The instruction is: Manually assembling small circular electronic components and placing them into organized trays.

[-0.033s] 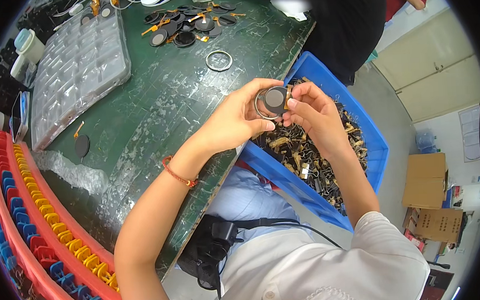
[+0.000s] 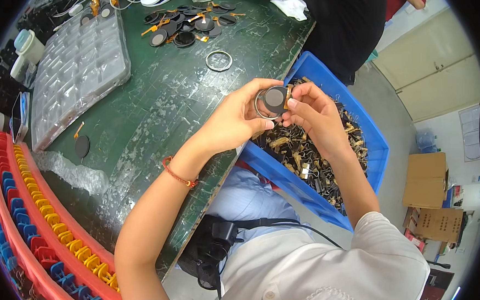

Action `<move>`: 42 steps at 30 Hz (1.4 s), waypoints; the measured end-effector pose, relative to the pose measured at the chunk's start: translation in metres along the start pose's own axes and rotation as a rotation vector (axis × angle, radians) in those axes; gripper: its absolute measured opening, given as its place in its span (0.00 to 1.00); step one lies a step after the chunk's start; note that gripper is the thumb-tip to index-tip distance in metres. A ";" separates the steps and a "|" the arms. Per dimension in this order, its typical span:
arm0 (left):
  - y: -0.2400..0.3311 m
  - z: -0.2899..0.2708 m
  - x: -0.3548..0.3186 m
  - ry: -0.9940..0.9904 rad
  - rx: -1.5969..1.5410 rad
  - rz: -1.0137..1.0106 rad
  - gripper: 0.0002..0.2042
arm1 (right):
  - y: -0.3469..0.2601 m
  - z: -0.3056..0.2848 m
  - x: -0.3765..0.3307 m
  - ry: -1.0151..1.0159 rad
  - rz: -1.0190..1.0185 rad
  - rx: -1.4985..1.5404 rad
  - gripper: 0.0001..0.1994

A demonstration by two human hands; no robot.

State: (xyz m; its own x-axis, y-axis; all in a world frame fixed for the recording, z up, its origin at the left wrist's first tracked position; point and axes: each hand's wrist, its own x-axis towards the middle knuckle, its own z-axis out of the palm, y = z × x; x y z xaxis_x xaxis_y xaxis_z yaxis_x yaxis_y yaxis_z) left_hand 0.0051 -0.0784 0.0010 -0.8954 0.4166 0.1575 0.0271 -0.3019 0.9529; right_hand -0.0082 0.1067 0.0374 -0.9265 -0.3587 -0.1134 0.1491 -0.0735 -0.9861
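Observation:
My left hand (image 2: 235, 117) is closed on a metal ring (image 2: 258, 106), gripping it by the rim between thumb and fingers. My right hand (image 2: 317, 115) pinches a round black disc (image 2: 275, 98) with a grey circle on its face and an orange ribbon cable at its right side. The disc overlaps the ring; whether it sits inside it or just in front, I cannot tell. Both hands are above the edge between the green table (image 2: 160, 105) and a blue bin (image 2: 383, 149) full of black binder clips. Another metal ring (image 2: 219, 61) lies on the table beyond my left hand.
Several black discs (image 2: 185, 39) with orange cables are piled at the back; a single disc (image 2: 82, 146) lies left. A plastic-wrapped tray (image 2: 79, 83) stands nearby. Red racks (image 2: 47, 228) of coloured clips curve along the left. A person in dark clothing (image 2: 347, 22) is back right.
My hands, the ring and the disc look the same. A blur over the white paper at the table's far right has cleared.

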 end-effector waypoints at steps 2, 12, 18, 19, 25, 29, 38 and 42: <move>0.001 0.000 -0.001 0.060 0.020 -0.050 0.27 | 0.001 0.000 0.000 0.005 -0.003 -0.026 0.06; 0.000 0.008 0.000 0.230 0.293 0.125 0.27 | 0.004 0.003 -0.001 0.031 -0.033 -0.094 0.05; -0.001 0.007 0.000 0.210 0.297 0.118 0.28 | 0.003 0.005 -0.001 0.062 -0.051 -0.087 0.05; -0.002 0.007 0.000 0.213 0.304 0.129 0.28 | 0.003 0.005 -0.002 0.062 -0.051 -0.086 0.05; 0.001 0.008 -0.001 0.212 0.311 0.116 0.28 | 0.003 0.005 -0.002 0.070 -0.042 -0.096 0.05; 0.000 0.009 0.000 0.215 0.317 0.137 0.28 | 0.004 0.004 -0.003 0.060 -0.045 -0.085 0.05; 0.002 0.009 0.000 0.221 0.323 0.120 0.29 | 0.004 0.004 -0.003 0.057 -0.050 -0.055 0.05; 0.006 0.008 0.000 0.167 0.302 0.065 0.29 | 0.005 0.004 -0.001 0.040 -0.054 -0.068 0.04</move>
State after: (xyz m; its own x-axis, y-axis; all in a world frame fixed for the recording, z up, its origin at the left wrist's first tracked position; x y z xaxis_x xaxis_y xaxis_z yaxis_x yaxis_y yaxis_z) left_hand 0.0093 -0.0735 0.0087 -0.9470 0.2515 0.1998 0.1946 -0.0456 0.9798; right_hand -0.0057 0.1034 0.0331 -0.9458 -0.3183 -0.0637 0.0763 -0.0274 -0.9967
